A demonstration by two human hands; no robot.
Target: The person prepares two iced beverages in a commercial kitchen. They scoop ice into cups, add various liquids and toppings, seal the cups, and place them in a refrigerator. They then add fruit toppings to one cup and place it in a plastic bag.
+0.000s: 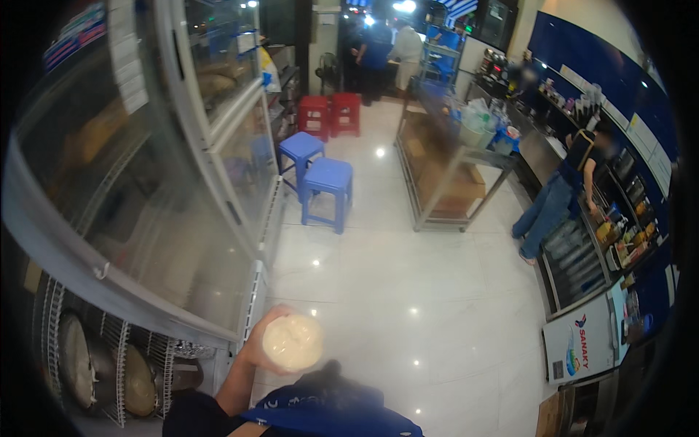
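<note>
My left hand [260,344] is wrapped around the side of a round container of pale, creamy food [293,343], seen from above in front of my dark blue apron [333,409]. My right hand is out of view. Just left of my left forearm, a glass-doored refrigerator stands open, its door [158,229] swung out. On its white wire racks [121,371] sit a metal bowl with whitish contents [76,360] and another bowl with yellowish contents [140,382]. Behind them is something covered in foil [192,349].
Two blue plastic stools [327,177] and two red ones [345,113] line the left side. A metal cart [437,218] carries cardboard boxes [456,185] and tubs. To the right, a person [573,158] works at a counter beside a chest freezer [581,341]. More people [377,49] stand far back.
</note>
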